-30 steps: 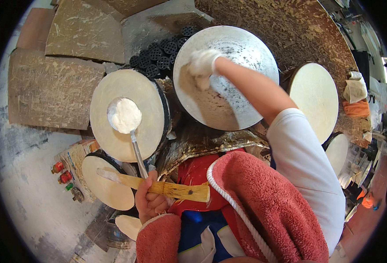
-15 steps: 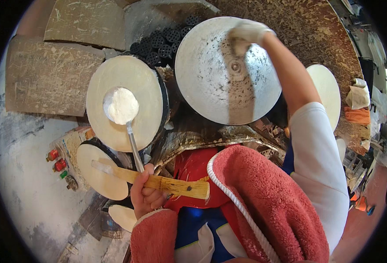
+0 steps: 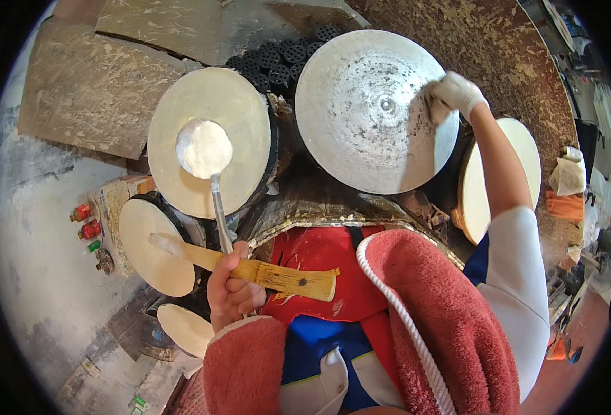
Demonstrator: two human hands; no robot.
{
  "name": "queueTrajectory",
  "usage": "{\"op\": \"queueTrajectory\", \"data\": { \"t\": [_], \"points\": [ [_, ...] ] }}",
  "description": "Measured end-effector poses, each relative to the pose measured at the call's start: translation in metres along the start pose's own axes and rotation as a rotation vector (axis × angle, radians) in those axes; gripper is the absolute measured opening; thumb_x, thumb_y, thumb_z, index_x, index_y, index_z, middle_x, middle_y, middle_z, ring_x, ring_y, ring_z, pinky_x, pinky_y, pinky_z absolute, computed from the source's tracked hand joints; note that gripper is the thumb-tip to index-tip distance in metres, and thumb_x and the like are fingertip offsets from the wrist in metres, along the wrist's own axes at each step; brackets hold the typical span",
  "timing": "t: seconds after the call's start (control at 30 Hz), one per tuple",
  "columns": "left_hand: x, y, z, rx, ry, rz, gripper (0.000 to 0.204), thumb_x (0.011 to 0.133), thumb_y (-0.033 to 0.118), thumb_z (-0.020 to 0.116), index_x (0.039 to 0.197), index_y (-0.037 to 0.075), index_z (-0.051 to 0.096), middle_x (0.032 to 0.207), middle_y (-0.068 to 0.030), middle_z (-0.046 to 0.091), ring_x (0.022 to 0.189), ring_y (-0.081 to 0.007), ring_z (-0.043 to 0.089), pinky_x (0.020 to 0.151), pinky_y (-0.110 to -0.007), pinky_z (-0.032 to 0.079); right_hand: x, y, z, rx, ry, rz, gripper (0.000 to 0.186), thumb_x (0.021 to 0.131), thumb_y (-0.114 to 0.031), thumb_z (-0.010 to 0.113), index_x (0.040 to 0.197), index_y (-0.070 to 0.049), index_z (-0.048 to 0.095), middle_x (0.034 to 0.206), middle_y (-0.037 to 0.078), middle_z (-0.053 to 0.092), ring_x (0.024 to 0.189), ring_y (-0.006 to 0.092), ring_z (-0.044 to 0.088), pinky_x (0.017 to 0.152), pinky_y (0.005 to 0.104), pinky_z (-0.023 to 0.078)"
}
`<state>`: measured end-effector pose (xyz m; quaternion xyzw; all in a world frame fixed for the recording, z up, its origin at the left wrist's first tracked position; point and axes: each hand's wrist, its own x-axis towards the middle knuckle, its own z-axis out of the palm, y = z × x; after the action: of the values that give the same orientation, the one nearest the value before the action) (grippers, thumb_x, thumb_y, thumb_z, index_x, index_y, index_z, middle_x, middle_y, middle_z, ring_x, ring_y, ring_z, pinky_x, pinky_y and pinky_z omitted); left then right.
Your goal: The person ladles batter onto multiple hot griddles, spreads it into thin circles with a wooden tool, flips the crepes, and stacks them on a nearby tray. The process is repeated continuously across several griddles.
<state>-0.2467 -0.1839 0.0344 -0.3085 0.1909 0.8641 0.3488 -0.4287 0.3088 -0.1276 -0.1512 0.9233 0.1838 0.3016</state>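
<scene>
My left hand (image 3: 233, 290) is closed round the metal handle of a ladle (image 3: 221, 211) and a flat bamboo scraper (image 3: 291, 278), which cross in my fingers. The ladle's bowl carries a mound of pale batter or dough (image 3: 207, 149) and hangs over a round plate with a cream-coloured surface (image 3: 239, 117). My right hand (image 3: 459, 92), in a white glove, presses a tan wad (image 3: 438, 111) against the right edge of a large round metal griddle (image 3: 350, 104). Dark specks are scattered over the griddle's shiny face. What the wad is made of does not show.
More cream-topped round plates stand at the lower left (image 3: 154, 245) and the right (image 3: 520, 166). Behind the griddle lie black perforated coal briquettes (image 3: 279, 75). A brown board (image 3: 91, 83) leans at the upper left. Folded cloths (image 3: 567, 173) lie on the right edge.
My right hand has swept from the griddle's far side round to its right edge. The view has shifted a little; my left hand keeps hold of the ladle and scraper.
</scene>
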Motion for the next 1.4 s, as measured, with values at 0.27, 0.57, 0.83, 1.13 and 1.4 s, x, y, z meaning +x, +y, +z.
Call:
{"op": "queueTrajectory", "data": {
  "t": [0.27,0.57,0.83,1.13,1.4],
  "points": [
    [-0.028,-0.023,-0.013,-0.106,0.122,0.086,0.017,0.1,0.022,0.045,0.084,0.019,0.041,0.046,0.0104,0.023,0.033,-0.0018,0.023,0.03,-0.019,0.022,0.079,-0.217,-0.117,-0.157,0.232,-0.978,0.025,0.062,-0.031,0.069,0.074,-0.009,0.071,0.078,0.011,0.07,0.072,0.03,0.066,0.062,0.0398,0.054],
    [-0.085,-0.015,-0.081,-0.264,0.172,0.263,0.026,0.101,0.026,0.047,0.075,0.02,0.045,0.046,0.0108,0.019,0.034,-0.0027,0.02,0.031,-0.021,0.018,-0.008,-0.289,-0.136,1.278,-0.769,-0.698,0.024,0.089,-0.016,0.062,0.106,0.0,0.061,0.087,0.008,0.066,0.08,0.0139,0.061,0.074,0.0265,0.05],
    [-0.161,0.032,-0.19,-0.412,0.087,0.443,0.026,0.1,0.023,0.047,0.076,0.017,0.039,0.047,0.0095,0.021,0.034,-0.0015,0.023,0.029,-0.019,0.022,0.01,-0.428,-0.228,1.702,-0.5,-0.845,0.031,0.085,-0.007,0.063,0.114,0.001,0.059,0.097,0.009,0.068,0.085,0.0158,0.063,0.079,0.0305,0.05],
    [-0.276,0.113,-0.316,-0.509,0.275,0.585,0.034,0.099,0.03,0.051,0.07,0.021,0.037,0.047,0.0098,0.02,0.034,-0.0032,0.019,0.034,-0.022,0.019,0.083,-0.673,-0.35,1.679,-0.671,-1.027,0.039,0.075,0.008,0.056,0.113,0.003,0.062,0.102,0.013,0.069,0.096,0.0203,0.066,0.085,0.0311,0.052],
    [-0.331,0.141,-0.379,-0.736,0.305,0.678,0.031,0.099,0.025,0.051,0.071,0.021,0.038,0.047,0.0097,0.021,0.033,-0.0033,0.02,0.032,-0.021,0.019,0.14,-0.852,-0.41,1.773,-0.699,-1.118,0.04,0.083,0.001,0.062,0.122,0.001,0.057,0.116,0.014,0.065,0.106,0.0232,0.064,0.094,0.0341,0.05]
  ]
}}
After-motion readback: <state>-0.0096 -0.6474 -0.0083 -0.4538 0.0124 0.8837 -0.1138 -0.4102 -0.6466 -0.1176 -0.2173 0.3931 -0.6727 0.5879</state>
